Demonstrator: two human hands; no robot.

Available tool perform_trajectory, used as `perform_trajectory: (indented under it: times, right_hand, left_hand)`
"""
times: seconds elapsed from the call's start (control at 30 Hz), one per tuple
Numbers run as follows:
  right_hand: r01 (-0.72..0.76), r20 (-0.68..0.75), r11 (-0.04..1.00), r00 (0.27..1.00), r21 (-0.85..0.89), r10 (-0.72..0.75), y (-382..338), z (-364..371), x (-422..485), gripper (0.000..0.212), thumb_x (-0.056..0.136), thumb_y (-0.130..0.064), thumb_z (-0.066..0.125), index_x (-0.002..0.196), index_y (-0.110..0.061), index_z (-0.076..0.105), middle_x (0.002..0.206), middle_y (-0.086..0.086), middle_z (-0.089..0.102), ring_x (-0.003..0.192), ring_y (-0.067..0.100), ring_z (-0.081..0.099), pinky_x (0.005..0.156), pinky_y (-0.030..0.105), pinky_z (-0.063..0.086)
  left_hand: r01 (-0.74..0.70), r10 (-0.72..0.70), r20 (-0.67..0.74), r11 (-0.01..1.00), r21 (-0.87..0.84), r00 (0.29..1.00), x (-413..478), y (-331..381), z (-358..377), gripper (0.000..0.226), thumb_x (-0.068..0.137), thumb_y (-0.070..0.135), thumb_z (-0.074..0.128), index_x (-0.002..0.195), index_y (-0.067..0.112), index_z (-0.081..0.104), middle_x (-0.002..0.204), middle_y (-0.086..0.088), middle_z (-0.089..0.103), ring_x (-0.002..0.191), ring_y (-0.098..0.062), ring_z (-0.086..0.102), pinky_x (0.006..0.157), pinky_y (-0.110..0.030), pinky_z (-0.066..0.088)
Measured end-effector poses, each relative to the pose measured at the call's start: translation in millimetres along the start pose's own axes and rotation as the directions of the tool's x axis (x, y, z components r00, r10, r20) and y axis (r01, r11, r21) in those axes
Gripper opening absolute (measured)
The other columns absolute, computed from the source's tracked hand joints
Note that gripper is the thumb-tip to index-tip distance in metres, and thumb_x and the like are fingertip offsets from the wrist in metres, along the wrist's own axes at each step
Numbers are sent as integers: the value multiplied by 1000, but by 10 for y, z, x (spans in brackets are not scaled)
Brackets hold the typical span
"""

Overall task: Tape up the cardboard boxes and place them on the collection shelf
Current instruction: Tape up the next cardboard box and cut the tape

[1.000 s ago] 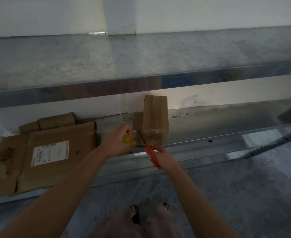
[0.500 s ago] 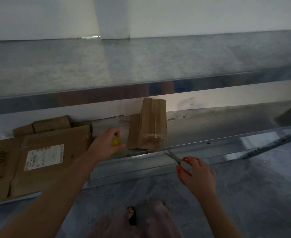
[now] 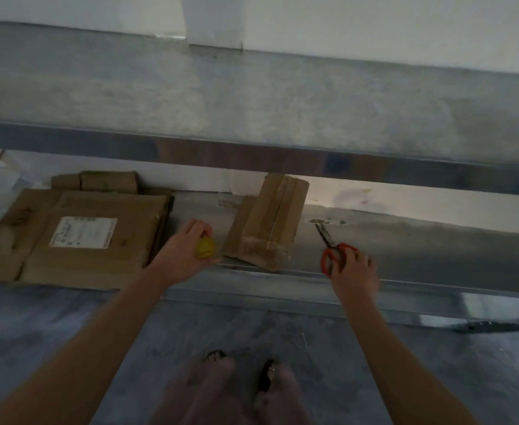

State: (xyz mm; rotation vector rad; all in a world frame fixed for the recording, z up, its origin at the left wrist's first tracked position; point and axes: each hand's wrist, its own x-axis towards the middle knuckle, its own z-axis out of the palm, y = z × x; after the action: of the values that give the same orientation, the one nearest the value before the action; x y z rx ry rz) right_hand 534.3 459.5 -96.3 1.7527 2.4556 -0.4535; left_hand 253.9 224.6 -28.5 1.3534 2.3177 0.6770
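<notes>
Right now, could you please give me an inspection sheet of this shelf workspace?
Surface: grey metal lower shelf, bearing the cardboard.
Job's things: taped box on it, between the hands; flattened cardboard with white label at left, small boxes behind.
Clutter: nothing seen.
Grippers: left hand grips yellow object; right hand holds scissors, blades closed.
Cables: nothing seen.
Surroundings: upper shelf above, white wall, grey floor.

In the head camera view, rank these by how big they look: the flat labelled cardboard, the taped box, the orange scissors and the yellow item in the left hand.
1. flat labelled cardboard
2. taped box
3. orange scissors
4. yellow item, partly covered by the left hand, so this rank is unsure
</notes>
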Motion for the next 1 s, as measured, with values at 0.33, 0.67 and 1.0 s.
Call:
perform_trajectory:
  times: [0.33,0.67,1.0]
  right_hand:
    - [380,-203,925,907,17,-369,-90,-70,-879,53,92,-45,39,142,-27,45,151,-1,41,142,23,32,113,49,33]
    - [395,10,789,892,470,-452,-1828,-11,-1490,65,89,-58,56,142,-24,40,136,-2,50,123,17,48,101,36,44]
    - [239,-52,714,960,658,-274,-2314,66,-1310,15,84,-29,74,87,-17,67,83,-5,71,75,10,63,72,24,49]
  left_hand:
    - [-32,39,60,993,-112,997,-154,-9,-91,36,83,-2,61,107,20,46,112,6,37,95,-6,44,79,-20,36]
    - [-276,278,69,960,-40,958,-236,-152,-357,31,81,8,70,105,17,54,112,4,43,98,-4,43,88,-4,31]
    - [-317,317,86,948,-15,945,-247,-447,-355,57,69,9,80,121,15,58,122,0,54,111,-11,49,92,-25,42]
